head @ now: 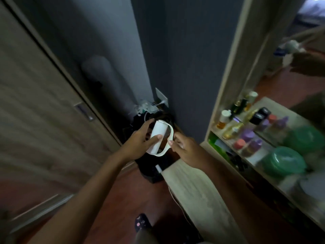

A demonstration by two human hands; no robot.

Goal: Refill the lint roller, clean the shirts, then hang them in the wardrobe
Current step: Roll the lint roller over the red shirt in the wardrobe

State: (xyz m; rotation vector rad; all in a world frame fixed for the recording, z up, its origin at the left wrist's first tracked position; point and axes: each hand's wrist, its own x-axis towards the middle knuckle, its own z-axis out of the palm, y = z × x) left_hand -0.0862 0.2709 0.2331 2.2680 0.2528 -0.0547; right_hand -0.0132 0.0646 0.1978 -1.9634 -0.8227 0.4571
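1. Foot [142,223] in a dark patterned slipper on the red-brown floor [112,208]; the person stands and looks down over both forearms
2. Desk [193,187], pale wood grain, just right of the foot; a white cable [173,193] hangs along its left edge
3. Left hand [139,143]: fingers and thumb curl round the roll [157,136], the white cylinder of the lint roller. It is held in mid-air between the forearms, tilted, with its top end away from the body. The grip probably steadies the roll so that the other part can be worked against it
4. Right hand [186,150]: thumb and forefinger pinch the frame [172,132], a cream loop that bows along the roll's right side and meets it at both ends. The pinch suggests seating or freeing the roll, i.e. the refill step; which of the two cannot be told
5. Dark heap [151,175] on the floor directly below the hands, with a small white cylinder [159,169] at its near edge; too blurred to identify
6. Shelf [260,155] at right, carrying bottles [228,125] and green bundles [283,162]; blurred
7. Socket [161,97] low on the grey wall [184,59], with a plug in it
8. Door [44,103] at left, wood-toned, with a recessed handle [83,111]; probably the wardrobe, closed. No shirts are in view, so cleaning and hanging appear not yet begun
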